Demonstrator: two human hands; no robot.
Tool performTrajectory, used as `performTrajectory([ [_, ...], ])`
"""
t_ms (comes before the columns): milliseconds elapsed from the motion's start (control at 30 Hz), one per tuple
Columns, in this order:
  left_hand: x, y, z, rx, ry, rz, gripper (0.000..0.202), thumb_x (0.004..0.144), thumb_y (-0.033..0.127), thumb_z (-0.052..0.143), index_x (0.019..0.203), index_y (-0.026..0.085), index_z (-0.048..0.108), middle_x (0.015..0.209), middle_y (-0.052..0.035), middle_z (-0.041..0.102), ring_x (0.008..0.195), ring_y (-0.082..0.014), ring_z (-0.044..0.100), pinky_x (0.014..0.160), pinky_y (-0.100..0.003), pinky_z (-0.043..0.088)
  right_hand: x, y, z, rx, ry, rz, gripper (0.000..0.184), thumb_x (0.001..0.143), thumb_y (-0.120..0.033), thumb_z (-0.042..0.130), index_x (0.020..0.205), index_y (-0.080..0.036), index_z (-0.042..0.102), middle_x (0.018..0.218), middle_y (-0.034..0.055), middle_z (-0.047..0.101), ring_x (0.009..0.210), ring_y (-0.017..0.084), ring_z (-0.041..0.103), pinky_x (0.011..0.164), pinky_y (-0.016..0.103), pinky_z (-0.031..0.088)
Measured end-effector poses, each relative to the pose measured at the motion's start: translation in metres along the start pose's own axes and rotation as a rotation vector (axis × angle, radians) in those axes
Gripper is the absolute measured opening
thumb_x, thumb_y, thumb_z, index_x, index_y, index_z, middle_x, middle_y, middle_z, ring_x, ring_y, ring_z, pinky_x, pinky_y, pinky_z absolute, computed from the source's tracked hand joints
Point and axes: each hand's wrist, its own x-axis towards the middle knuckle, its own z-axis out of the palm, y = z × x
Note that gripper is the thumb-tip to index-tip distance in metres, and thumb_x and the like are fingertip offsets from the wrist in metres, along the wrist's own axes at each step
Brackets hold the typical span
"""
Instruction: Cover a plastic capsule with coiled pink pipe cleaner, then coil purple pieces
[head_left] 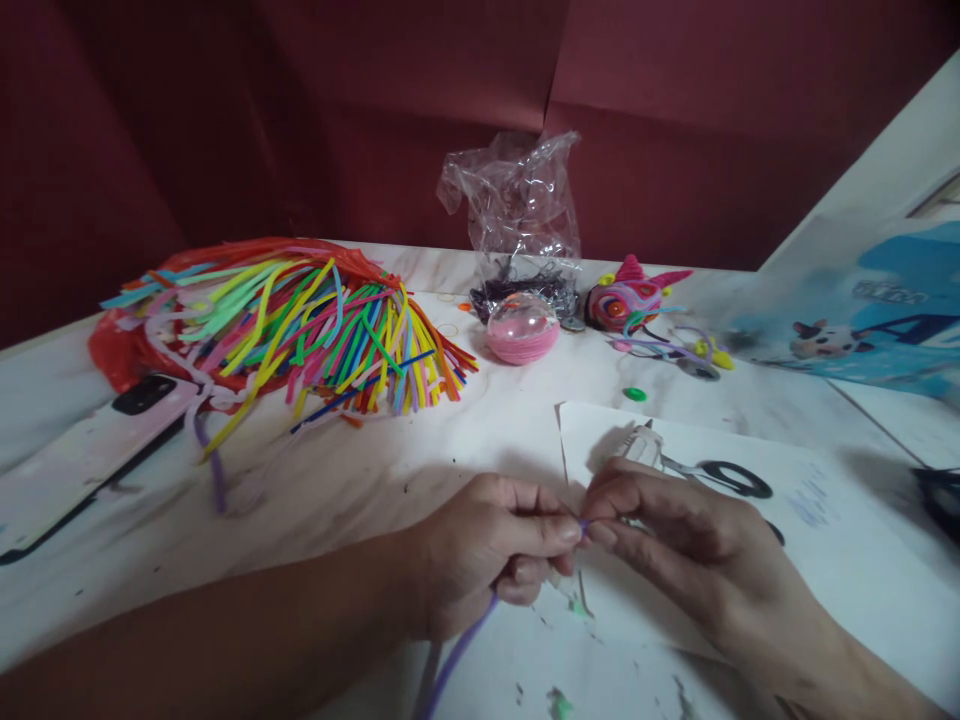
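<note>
My left hand (495, 545) is closed on a purple pipe cleaner (459, 655) whose free end trails down toward me. My right hand (667, 530) pinches the same pipe cleaner's tip, fingertips meeting those of the left hand at the middle of the table. Both hands hover over the edge of a white paper sheet (817, 560). A pair of scissors (712, 472) with black handles lies on that sheet just behind my right hand.
A heap of coloured pipe cleaners (315, 330) lies on a red bag at the left, with a phone (90, 450) beside it. Behind are a clear plastic bag (521, 215), a pink ball in a clear dome (523, 328), a pipe-cleaner unicorn figure (630, 300), a green button (634, 394) and a blue printed bag (862, 320).
</note>
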Motion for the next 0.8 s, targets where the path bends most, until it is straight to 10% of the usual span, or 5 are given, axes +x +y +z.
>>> performTrajectory([
  [367,0.0045,-0.0020,-0.0016,0.337,0.186,-0.155,0.011,0.065,0.011,0.056,0.056,0.014,0.051,0.045,0.0050,0.050,0.032,-0.0023,0.034,0.033,-0.019,0.016,-0.0015,0.0017,0.0048,-0.447,-0.235,-0.206,0.025,0.088,-0.010,0.034,0.081,-0.015,0.058,0.075,0.0059,0.056,0.063,0.016,0.053,0.055,0.027,0.043],
  [800,0.0013,0.0071,0.0002,0.047,0.060,0.063,0.011,0.070,0.018,0.059,0.064,0.013,0.051,0.054,0.0037,0.049,0.034,0.0008,0.027,0.036,-0.019,0.010,0.0031,0.0023,0.0010,-0.159,0.045,-0.014,0.017,0.088,-0.023,0.048,0.077,-0.018,0.060,0.075,0.0037,0.063,0.068,0.015,0.058,0.056,0.023,0.045],
])
